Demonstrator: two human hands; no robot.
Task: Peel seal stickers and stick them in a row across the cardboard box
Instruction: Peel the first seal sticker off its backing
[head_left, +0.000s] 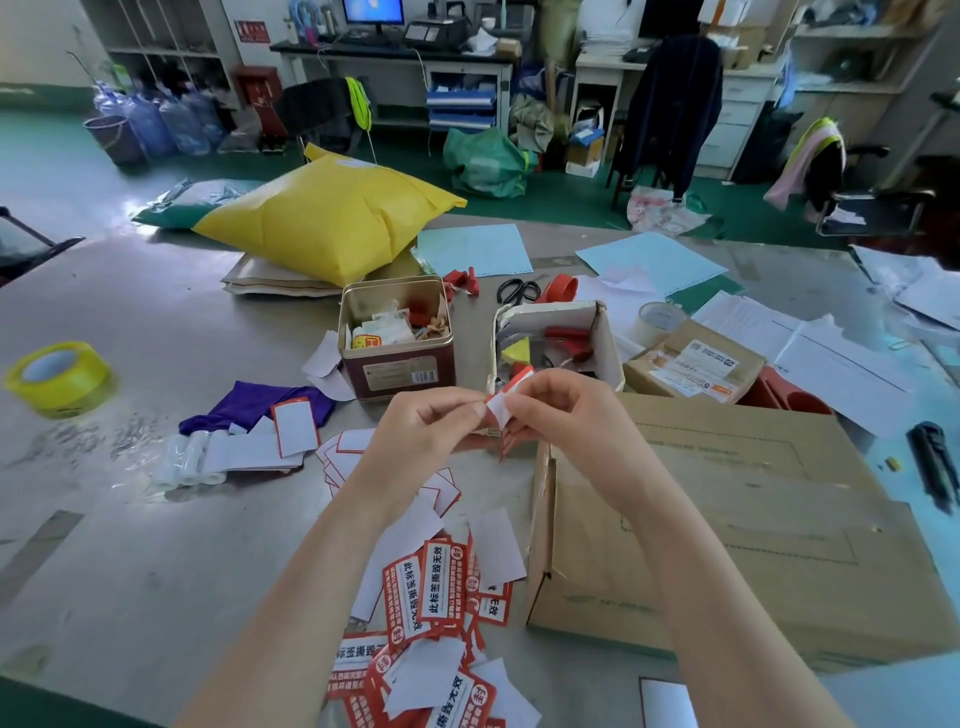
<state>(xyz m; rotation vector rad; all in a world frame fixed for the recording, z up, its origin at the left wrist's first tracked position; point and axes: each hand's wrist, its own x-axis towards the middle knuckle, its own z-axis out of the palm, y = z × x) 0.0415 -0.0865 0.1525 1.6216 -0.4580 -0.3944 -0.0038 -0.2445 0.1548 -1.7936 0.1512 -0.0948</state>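
Note:
Both my hands are raised over the table, pinching one red-and-white seal sticker (503, 402) between them. My left hand (434, 426) grips its left edge with thumb and forefinger. My right hand (558, 410) holds the right part, where the sticker bends away from its white backing. The flat brown cardboard box (727, 525) lies just right of my hands, its top bare of stickers where visible. A heap of red seal stickers (431, 587) and white backing slips lies on the table below my forearms.
A metal tin (397, 332) and a small white box (558, 338) of odds and ends stand behind my hands. Yellow tape roll (57, 376) at far left, purple cloth (254, 405), scissors (517, 290), a yellow padded bag (332, 218), papers and a small parcel (693, 366) at right.

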